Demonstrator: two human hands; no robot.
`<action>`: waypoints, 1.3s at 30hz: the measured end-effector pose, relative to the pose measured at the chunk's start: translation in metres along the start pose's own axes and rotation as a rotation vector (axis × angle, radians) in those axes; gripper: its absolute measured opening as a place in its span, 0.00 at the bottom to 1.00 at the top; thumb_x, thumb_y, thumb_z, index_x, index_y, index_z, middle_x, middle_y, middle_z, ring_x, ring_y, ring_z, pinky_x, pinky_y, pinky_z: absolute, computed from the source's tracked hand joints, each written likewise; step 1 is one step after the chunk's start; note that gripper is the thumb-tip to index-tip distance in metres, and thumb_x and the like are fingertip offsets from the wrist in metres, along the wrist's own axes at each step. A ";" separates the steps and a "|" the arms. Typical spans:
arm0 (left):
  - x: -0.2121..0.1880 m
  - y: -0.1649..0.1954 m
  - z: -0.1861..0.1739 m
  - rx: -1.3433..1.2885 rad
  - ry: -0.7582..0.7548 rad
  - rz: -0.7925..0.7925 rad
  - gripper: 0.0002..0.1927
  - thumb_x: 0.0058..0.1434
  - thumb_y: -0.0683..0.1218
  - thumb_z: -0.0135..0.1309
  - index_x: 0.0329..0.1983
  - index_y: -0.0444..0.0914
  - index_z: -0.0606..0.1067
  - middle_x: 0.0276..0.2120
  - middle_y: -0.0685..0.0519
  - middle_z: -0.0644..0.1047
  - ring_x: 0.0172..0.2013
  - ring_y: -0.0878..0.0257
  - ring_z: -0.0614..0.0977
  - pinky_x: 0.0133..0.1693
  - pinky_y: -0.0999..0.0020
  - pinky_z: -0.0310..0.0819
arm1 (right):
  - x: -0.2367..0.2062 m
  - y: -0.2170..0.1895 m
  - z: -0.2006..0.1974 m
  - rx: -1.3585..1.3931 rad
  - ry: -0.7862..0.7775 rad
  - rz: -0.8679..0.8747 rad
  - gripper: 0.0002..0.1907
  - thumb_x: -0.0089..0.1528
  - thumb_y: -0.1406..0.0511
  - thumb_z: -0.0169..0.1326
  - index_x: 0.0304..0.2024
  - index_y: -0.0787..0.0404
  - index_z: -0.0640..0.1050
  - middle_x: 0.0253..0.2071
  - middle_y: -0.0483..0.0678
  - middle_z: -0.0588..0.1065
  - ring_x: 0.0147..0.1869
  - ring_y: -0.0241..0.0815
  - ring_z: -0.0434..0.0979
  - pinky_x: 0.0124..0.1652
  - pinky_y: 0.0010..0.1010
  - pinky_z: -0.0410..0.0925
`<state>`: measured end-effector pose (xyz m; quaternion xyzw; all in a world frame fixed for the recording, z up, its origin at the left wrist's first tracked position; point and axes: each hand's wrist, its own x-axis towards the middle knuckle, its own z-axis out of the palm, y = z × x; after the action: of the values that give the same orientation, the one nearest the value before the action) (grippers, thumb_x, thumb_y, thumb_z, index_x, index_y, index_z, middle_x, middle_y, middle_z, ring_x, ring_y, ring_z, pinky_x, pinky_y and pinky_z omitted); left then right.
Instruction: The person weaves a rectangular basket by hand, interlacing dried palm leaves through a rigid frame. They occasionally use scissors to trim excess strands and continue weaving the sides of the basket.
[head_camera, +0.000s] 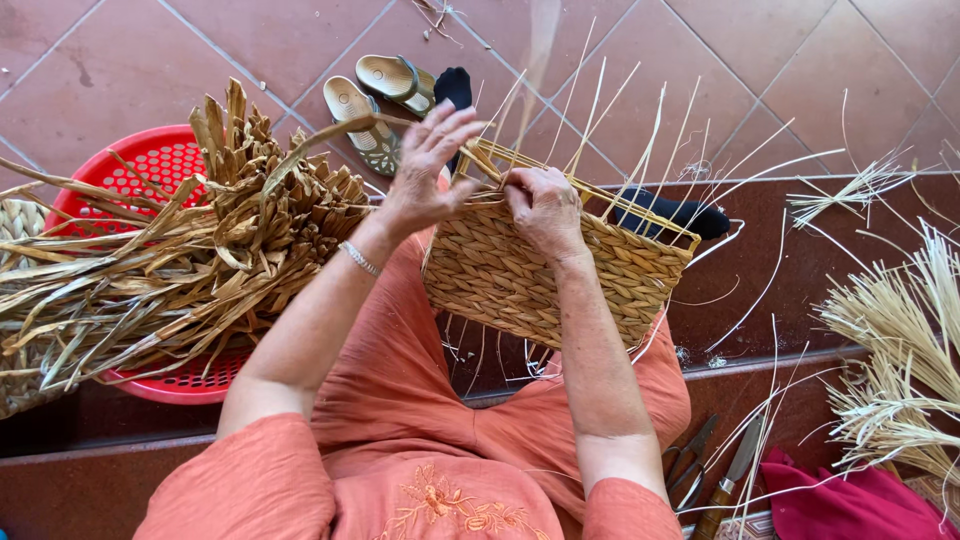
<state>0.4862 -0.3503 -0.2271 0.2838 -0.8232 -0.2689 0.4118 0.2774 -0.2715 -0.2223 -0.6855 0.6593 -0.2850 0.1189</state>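
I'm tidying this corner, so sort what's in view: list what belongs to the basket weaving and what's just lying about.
In use:
- woven basket, half made, on the lap
- left hand, fingers spread, at its rim
- right hand, pressing the rim
- upright pale strands
- dried leaf bundle in the red basin
- straw bunches

Lying about:
- sandals
- pliers and knife
- red cloth

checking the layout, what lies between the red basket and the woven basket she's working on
In the head view, a heap of dried plant strips overhanging the red basket, then the left hand and forearm, lie before the woven basket.
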 end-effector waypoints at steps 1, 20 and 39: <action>0.003 -0.007 -0.001 0.263 -0.023 0.043 0.31 0.53 0.42 0.61 0.64 0.40 0.73 0.63 0.48 0.74 0.68 0.49 0.66 0.65 0.41 0.45 | -0.002 -0.002 0.000 0.002 0.033 0.022 0.04 0.64 0.63 0.59 0.39 0.53 0.83 0.36 0.46 0.82 0.42 0.44 0.80 0.44 0.39 0.72; 0.004 -0.018 0.004 0.437 -0.286 0.167 0.03 0.73 0.45 0.59 0.41 0.44 0.77 0.45 0.53 0.76 0.55 0.57 0.74 0.65 0.55 0.60 | 0.001 -0.020 0.006 0.177 0.180 0.208 0.04 0.63 0.64 0.63 0.38 0.56 0.81 0.31 0.43 0.80 0.32 0.34 0.79 0.34 0.30 0.73; -0.040 -0.036 -0.037 0.497 -0.218 0.026 0.13 0.69 0.52 0.60 0.50 0.40 0.76 0.49 0.49 0.76 0.55 0.54 0.75 0.60 0.53 0.64 | 0.019 -0.018 0.043 -0.174 0.264 -0.056 0.06 0.67 0.74 0.56 0.37 0.59 0.79 0.41 0.53 0.80 0.39 0.38 0.82 0.34 0.25 0.76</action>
<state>0.5456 -0.3558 -0.2536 0.3352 -0.9069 -0.0822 0.2419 0.3155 -0.2969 -0.2432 -0.6680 0.6721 -0.3174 -0.0366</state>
